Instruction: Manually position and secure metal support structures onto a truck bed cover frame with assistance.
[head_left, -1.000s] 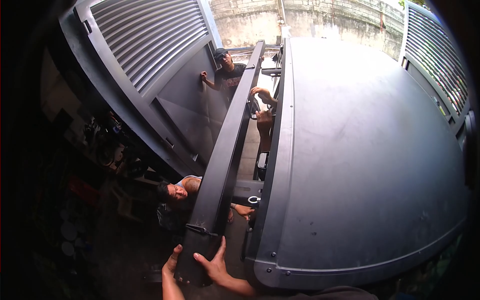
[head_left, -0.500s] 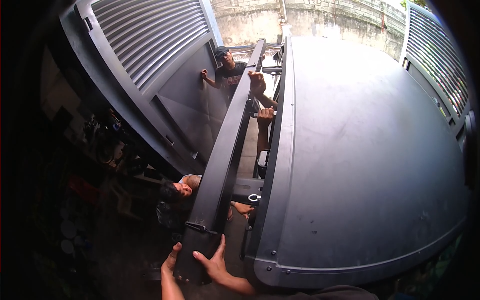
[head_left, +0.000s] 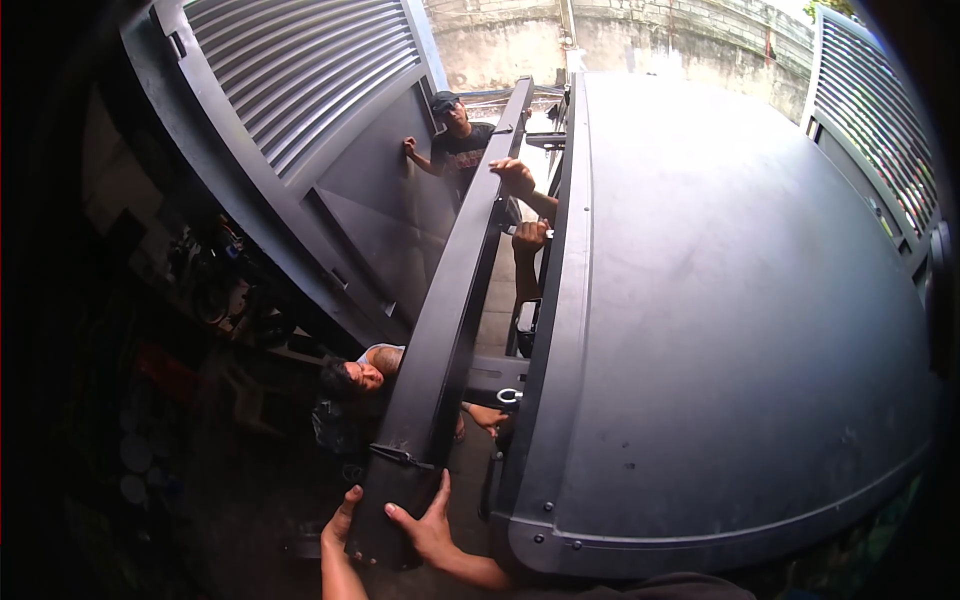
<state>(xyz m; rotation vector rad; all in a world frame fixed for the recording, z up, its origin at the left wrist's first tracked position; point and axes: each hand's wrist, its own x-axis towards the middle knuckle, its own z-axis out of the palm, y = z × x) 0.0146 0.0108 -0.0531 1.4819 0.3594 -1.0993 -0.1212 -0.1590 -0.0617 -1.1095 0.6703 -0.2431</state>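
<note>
A long black box-shaped beam (head_left: pixel 430 350) stretches from my hands toward the far wall, with a black strap (head_left: pixel 402 455) around its near part. My left hand (head_left: pixel 341 518) holds the beam's left side at the near end. On its right side, my right hand (head_left: pixel 430 528) grips the same end, thumb over the top and fingers along the side. Some of my fingers are hidden. Farther along, another person's hand (head_left: pixel 513 178) touches the beam's top edge. Below it a second hand (head_left: pixel 530 236) is closed by a bracket beside the dark panel.
A wide dark flat panel (head_left: pixel 740 380), bolted along its edge, fills the right side. A person (head_left: pixel 365 375) is low at the beam's left, another (head_left: pixel 462 140) stands by the grey louvred gate (head_left: pixel 370 210). A metal ring (head_left: pixel 510 396) sits in the gap.
The other person's upper hand has slid slightly nearer along the beam and its fingers have straightened. My own hands and the beam hold nearly still.
</note>
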